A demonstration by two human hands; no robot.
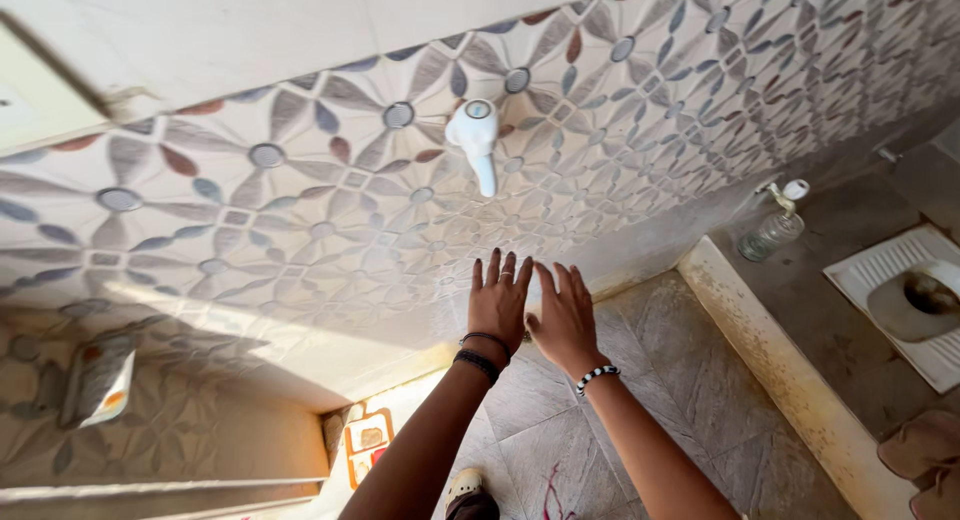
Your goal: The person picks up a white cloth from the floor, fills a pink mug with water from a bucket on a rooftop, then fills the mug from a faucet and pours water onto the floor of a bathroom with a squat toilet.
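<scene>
Both hands (530,305) spread open below white tap (476,140).

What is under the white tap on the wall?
Below the white tap both hands, left and right, spread open against the flower-patterned tiled wall. The hands hide the tiles behind them.

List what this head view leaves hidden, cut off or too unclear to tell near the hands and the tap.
- Palms of left hand and right hand: turned away; wall contact unclear.
- Tap: no water discernible.
- Packet: partly behind left arm.
- Foot: cut by bottom edge.
- Bottle: contents too small.
</scene>
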